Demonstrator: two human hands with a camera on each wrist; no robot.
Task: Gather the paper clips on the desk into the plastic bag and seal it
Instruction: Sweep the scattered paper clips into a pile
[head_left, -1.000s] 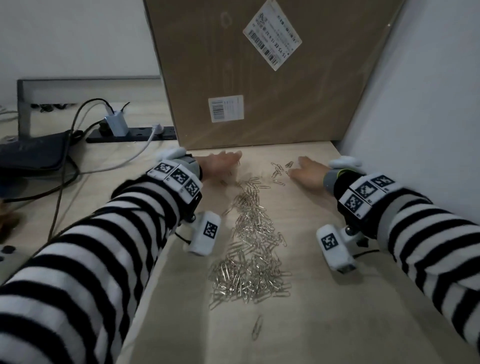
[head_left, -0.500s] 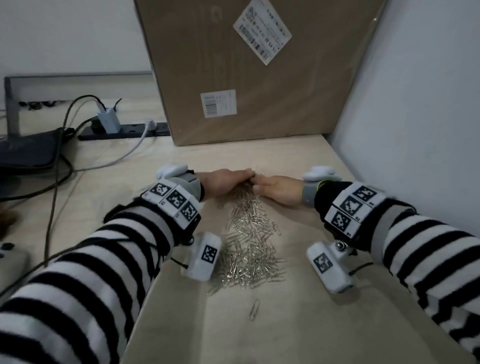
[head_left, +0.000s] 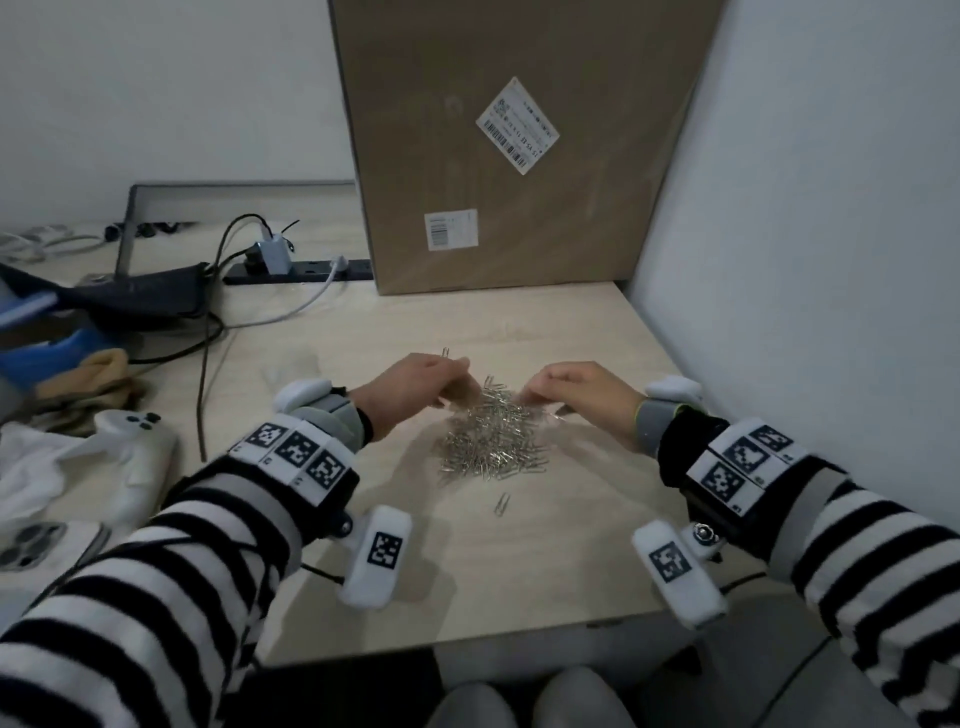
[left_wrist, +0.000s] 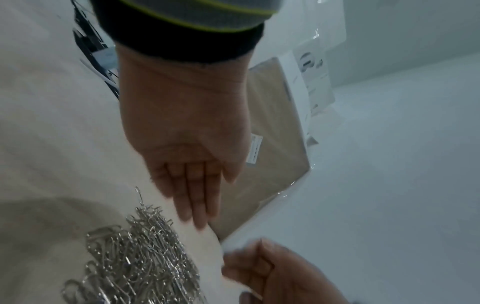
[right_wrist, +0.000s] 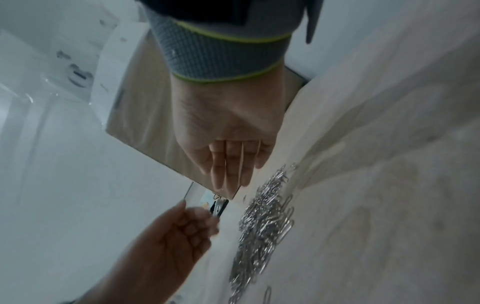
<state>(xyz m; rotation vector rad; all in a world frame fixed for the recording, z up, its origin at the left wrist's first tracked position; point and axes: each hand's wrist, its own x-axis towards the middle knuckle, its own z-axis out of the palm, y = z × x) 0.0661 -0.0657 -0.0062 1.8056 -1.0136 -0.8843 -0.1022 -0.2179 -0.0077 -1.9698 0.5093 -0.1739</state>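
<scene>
A heap of silver paper clips (head_left: 493, 436) lies on the pale wooden desk (head_left: 519, 571). One stray clip (head_left: 501, 503) sits just in front of it and another (head_left: 445, 352) lies behind my left hand. My left hand (head_left: 441, 384) and right hand (head_left: 540, 389) hover at the heap's far end, a little apart, fingers loosely bent, holding nothing. The left wrist view shows my left hand (left_wrist: 192, 185) above the clips (left_wrist: 135, 257). In the right wrist view my right hand (right_wrist: 231, 164) is beside the clips (right_wrist: 262, 222). A faint clear patch (head_left: 291, 366) left of my hands may be the bag.
A tall cardboard box (head_left: 509, 156) stands behind the heap and a white wall (head_left: 805, 260) closes the right side. A power strip (head_left: 296, 270) with cables, a dark pouch (head_left: 140, 296) and a white cloth (head_left: 130, 457) lie at the left. The desk's front edge (head_left: 467, 642) is near.
Both hands swept from the box toward me and met at the heap's far end, packing the long trail of clips into a shorter heap. Now they have drawn slightly apart.
</scene>
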